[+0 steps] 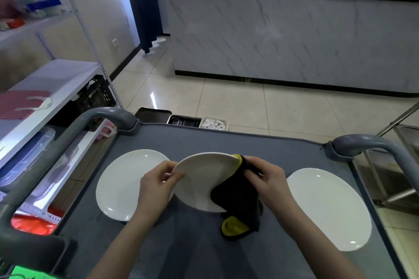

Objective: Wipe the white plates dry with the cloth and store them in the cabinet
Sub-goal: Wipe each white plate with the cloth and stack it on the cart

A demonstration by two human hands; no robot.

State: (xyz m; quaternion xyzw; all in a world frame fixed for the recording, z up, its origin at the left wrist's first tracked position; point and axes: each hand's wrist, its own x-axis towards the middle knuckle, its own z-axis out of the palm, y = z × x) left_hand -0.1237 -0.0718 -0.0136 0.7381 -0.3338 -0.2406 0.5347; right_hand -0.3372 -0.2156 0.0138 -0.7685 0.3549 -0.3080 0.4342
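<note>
A: A grey cart top (pixel 204 142) on a tiled floor, marble-fronted counter (pixel 294 36) behind. Why is the middle plate (pixel 204 181) tilted up off it?

B: So both faces can be reached. The left hand (pixel 156 186) pinches its left rim between thumb and fingers to steady it; the right hand (pixel 269 179) is closed over the black-and-yellow cloth (pixel 238 201), which wraps the right rim, part hanging down toward the cart.

A: And the others?

B: One plate (pixel 122 183) lies flat just left of the hands, another (pixel 328 208) flat to the right, well apart. Probably split into wiped and waiting, though I can't tell which is which. No cabinet is clearly in view; shelving (pixel 45 88) stands at the left.
</note>
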